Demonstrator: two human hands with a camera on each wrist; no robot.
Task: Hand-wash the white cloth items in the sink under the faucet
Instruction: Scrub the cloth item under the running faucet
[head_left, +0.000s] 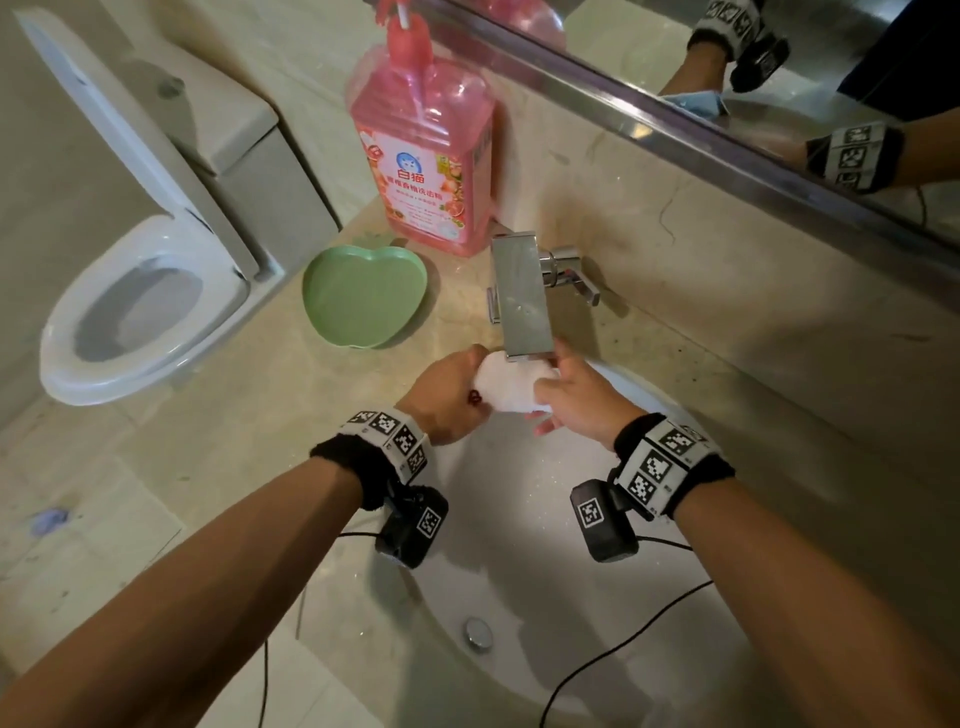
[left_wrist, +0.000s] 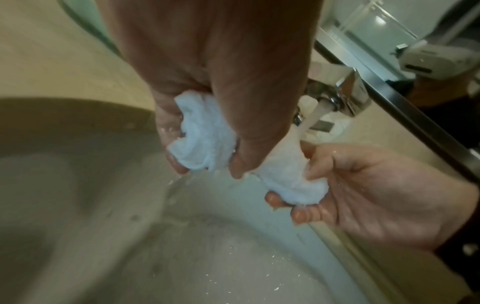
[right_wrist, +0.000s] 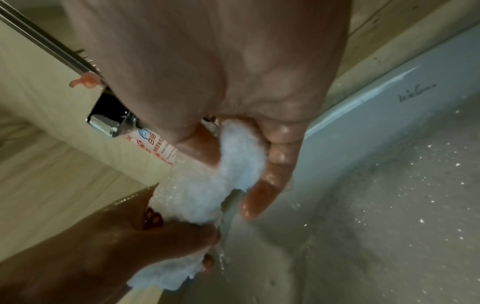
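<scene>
My left hand (head_left: 445, 396) and right hand (head_left: 579, 397) each grip an end of the wet cloth (head_left: 511, 385) under the faucet (head_left: 521, 296).

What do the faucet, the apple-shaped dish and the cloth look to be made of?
Faucet: polished metal, probably chrome, with mirror-like reflections. Green dish: smooth matte, likely plastic, though glazed ceramic is possible. White cloth: fuzzy, terry-like fabric, wet and bunched.
</scene>
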